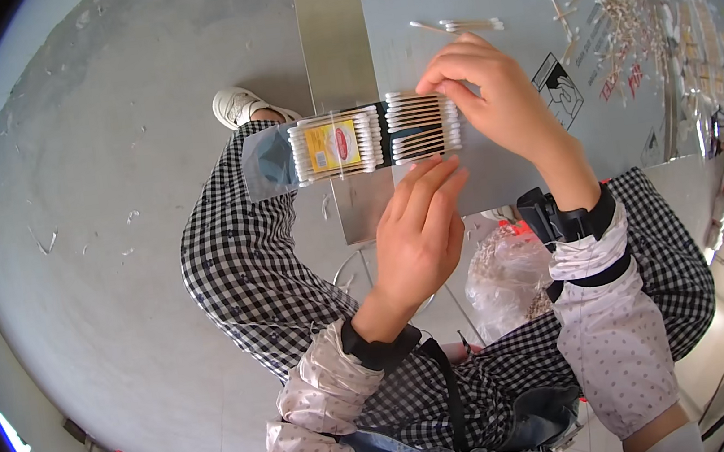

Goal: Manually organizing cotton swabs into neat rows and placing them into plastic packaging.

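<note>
Fingers of the left hand (pixel 414 242) are stretched out and loosely together, holding nothing, their tips at the near edge of a row of cotton swabs (pixel 412 118), perhaps to square that side. At the row's far right corner, the right hand (pixel 499 92) has thumb and forefinger drawn close; whether a swab is between them, I cannot tell. Left of both sets of fingertips, a yellow-labelled swab pack (pixel 337 146) lies end to end with the row in a clear sleeve (pixel 269 167), likely so both stay aligned. Just beyond the right fingers, a few loose swabs (pixel 473 25) lie on the grey board (pixel 488 183); that hand comes between the row and a swab heap (pixel 626 22) farther right.
</note>
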